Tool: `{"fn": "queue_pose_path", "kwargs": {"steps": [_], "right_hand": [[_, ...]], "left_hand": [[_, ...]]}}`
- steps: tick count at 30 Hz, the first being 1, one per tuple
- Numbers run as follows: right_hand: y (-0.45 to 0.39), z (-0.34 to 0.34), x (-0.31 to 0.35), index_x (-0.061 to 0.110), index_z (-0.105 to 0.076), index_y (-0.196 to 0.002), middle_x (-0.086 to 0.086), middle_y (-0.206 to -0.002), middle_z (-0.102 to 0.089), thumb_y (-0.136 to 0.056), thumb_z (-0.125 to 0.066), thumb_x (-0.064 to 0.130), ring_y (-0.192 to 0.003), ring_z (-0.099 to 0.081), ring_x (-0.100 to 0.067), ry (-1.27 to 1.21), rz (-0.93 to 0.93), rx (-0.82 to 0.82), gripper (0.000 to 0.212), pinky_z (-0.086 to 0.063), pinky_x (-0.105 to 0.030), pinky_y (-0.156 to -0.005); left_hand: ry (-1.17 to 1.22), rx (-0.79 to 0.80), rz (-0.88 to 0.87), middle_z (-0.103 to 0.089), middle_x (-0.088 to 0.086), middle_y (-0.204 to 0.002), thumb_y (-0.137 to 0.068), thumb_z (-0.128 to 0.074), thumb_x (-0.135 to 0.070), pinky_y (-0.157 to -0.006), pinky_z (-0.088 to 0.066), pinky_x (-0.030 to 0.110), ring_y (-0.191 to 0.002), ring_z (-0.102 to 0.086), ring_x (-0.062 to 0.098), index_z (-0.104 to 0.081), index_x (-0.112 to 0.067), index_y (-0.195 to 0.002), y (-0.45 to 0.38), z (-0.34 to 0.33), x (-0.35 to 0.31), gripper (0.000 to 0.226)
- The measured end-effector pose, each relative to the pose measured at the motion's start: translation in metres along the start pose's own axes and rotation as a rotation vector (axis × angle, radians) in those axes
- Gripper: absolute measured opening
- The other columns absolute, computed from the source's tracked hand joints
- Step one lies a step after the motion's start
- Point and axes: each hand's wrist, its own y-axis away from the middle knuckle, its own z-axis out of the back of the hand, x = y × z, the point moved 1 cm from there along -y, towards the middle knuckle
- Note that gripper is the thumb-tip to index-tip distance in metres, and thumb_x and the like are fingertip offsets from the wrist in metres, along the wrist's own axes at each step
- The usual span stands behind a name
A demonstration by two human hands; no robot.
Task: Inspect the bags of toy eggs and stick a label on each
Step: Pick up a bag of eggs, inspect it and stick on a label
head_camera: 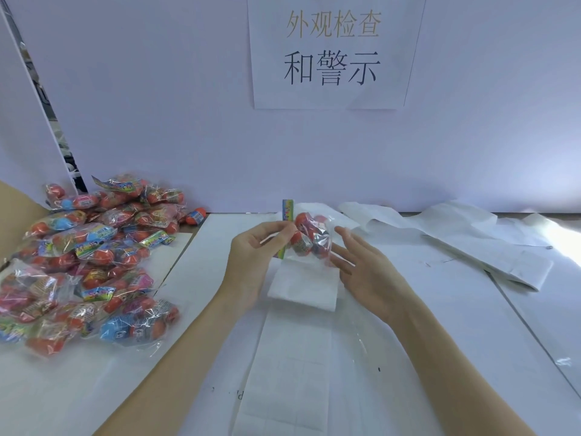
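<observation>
Crinkly film on the bag of toy eggs (309,236) looks light and slippery, so I pinch its header with my left hand (255,256), right hand (361,262) spread open alongside.

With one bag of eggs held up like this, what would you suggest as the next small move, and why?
Probably bring the right hand down to the white label strip to peel one: the left hand already pinches the clear bag of red toy eggs, while the right is open beside it.

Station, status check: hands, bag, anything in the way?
Left hand pinching bag of toy eggs, held up. Right hand open, fingers at bag's side. Label strip below, unobstructed.
</observation>
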Motion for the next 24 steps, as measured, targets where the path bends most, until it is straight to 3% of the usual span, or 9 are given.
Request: {"fn": "queue_pose_path", "kwargs": {"steps": [4, 7, 10, 13, 16, 20, 24], "right_hand": [[0.002, -0.007, 0.0, 0.009, -0.072, -0.128, -0.011, -0.121, -0.075, -0.099, -0.061, 0.043, -0.096, -0.071, -0.021, 0.187, 0.042, 0.032, 0.045, -0.056, -0.026, -0.079], [0.003, -0.008, -0.002, 0.01, -0.078, -0.114, -0.008, -0.105, -0.078, -0.095, -0.07, 0.034, -0.082, -0.069, -0.02, 0.212, 0.092, -0.049, 0.032, -0.056, -0.027, -0.071], [0.005, -0.011, -0.003, 0.014, -0.079, -0.111, -0.008, -0.106, -0.079, -0.092, -0.075, 0.032, -0.082, -0.071, -0.019, 0.264, 0.138, -0.083, 0.026, -0.056, -0.027, -0.067], [0.006, -0.015, -0.004, 0.017, -0.078, -0.113, -0.013, -0.11, -0.078, -0.093, -0.075, 0.033, -0.086, -0.068, -0.023, 0.348, 0.18, -0.102, 0.026, -0.054, -0.034, -0.073], [0.008, -0.016, -0.004, 0.021, -0.08, -0.113, -0.011, -0.105, -0.079, -0.103, -0.062, 0.038, -0.083, -0.069, -0.017, 0.378, 0.21, -0.138, 0.027, -0.053, -0.026, -0.068], [0.009, -0.013, -0.002, 0.02, -0.079, -0.118, -0.009, -0.108, -0.079, -0.107, -0.054, 0.036, -0.083, -0.068, -0.018, 0.347, 0.225, -0.132, 0.032, -0.054, -0.021, -0.064], [0.007, -0.015, -0.005, 0.027, -0.079, -0.12, 0.005, -0.097, -0.077, -0.108, -0.052, 0.039, -0.073, -0.065, -0.009, 0.263, 0.198, -0.137, 0.032, -0.051, -0.019, -0.061]], "left_hand": [[-0.114, 0.067, -0.015, -0.08, 0.003, -0.103, -0.082, -0.087, -0.018, -0.073, -0.056, 0.019, -0.087, -0.076, 0.017, -0.081, -0.018, -0.096, 0.004, -0.004, 0.005, 0.015], [-0.152, 0.051, -0.028, -0.076, -0.002, -0.113, -0.083, -0.085, -0.014, -0.073, -0.056, 0.024, -0.089, -0.075, 0.018, -0.069, -0.019, -0.113, 0.006, -0.007, 0.007, 0.034], [-0.171, 0.045, -0.02, -0.074, -0.006, -0.112, -0.089, -0.082, -0.013, -0.077, -0.058, 0.023, -0.095, -0.073, 0.015, -0.062, -0.029, -0.124, 0.006, -0.007, 0.007, 0.044], [-0.198, 0.001, 0.009, -0.072, -0.005, -0.097, -0.087, -0.083, -0.026, -0.074, -0.056, 0.022, -0.082, -0.068, 0.009, -0.074, -0.028, -0.114, 0.004, -0.005, 0.008, 0.028], [-0.255, 0.007, -0.008, -0.071, -0.004, -0.089, -0.094, -0.077, -0.018, -0.079, -0.054, 0.026, -0.074, -0.062, 0.009, -0.076, -0.015, -0.102, 0.002, -0.002, 0.011, 0.008], [-0.262, 0.027, -0.003, -0.071, -0.001, -0.089, -0.098, -0.071, -0.015, -0.083, -0.055, 0.03, -0.079, -0.065, 0.012, -0.07, -0.005, -0.102, 0.001, -0.001, 0.01, 0.01], [-0.265, 0.056, 0.019, -0.074, 0.001, -0.09, -0.103, -0.065, -0.012, -0.085, -0.056, 0.028, -0.087, -0.069, 0.012, -0.065, -0.007, -0.102, 0.002, -0.005, 0.014, 0.005]]}}
